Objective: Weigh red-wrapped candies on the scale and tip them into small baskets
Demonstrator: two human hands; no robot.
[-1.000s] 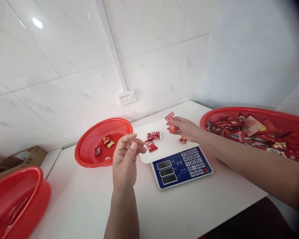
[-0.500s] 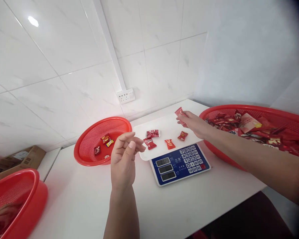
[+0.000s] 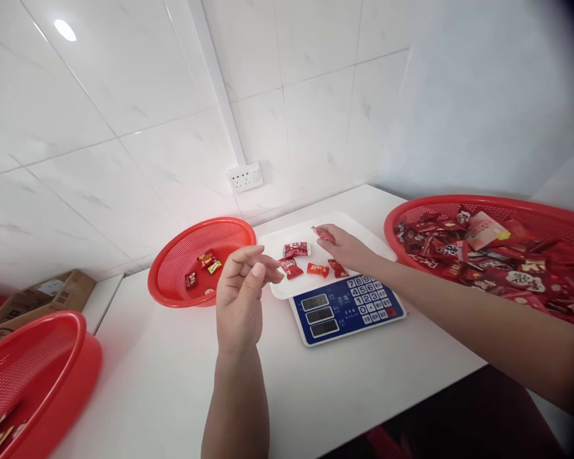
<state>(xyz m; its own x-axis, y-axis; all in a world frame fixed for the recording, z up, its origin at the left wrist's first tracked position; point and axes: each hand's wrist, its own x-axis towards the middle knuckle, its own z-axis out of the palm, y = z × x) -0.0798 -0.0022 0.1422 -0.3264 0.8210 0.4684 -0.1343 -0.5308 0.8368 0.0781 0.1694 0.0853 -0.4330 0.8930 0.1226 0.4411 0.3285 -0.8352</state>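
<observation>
My right hand [image 3: 348, 248] pinches a small red candy packet [image 3: 322, 234] over the back of the white tray [image 3: 285, 291] on a digital scale [image 3: 347, 310]. Below it on the tray lie a dark red packet [image 3: 296, 249], a red and white packet [image 3: 291, 268] and two small red-orange packets [image 3: 318, 271]. One of these is beside my right wrist. My left hand [image 3: 242, 299] is at the tray's left edge, fingers apart and loosely curved, with nothing in it. The scale's displays are too faint to read.
A red basket [image 3: 507, 203] full of packets stands at right. Another red basket [image 3: 160, 290] with a few sweets sits behind my left hand. A third basket [image 3: 79, 366] is at lower left, near a cardboard box [image 3: 52, 296]. A wall socket [image 3: 245, 177] is behind.
My right hand has moved left and down over the tray with the packet. The small packets at the tray's front lie further left. A hand in the lower-left basket has left the view.
</observation>
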